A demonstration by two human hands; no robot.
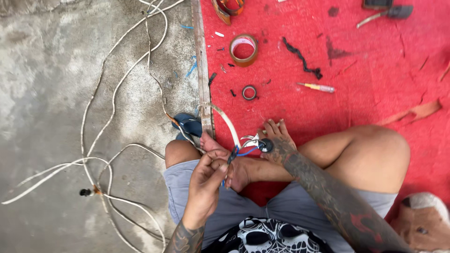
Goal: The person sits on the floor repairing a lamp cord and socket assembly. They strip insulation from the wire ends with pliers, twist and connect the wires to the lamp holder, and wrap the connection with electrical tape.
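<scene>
Lying loose: two tape rolls [243,49], one screwdriver [318,87].

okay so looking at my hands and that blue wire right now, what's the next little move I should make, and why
Probably draw the blue wire a little tighter toward you. Your left hand pinches its near end with a dark tool, your right hand steadies the black round part at its far end, and the wire sags slightly between them.
</scene>
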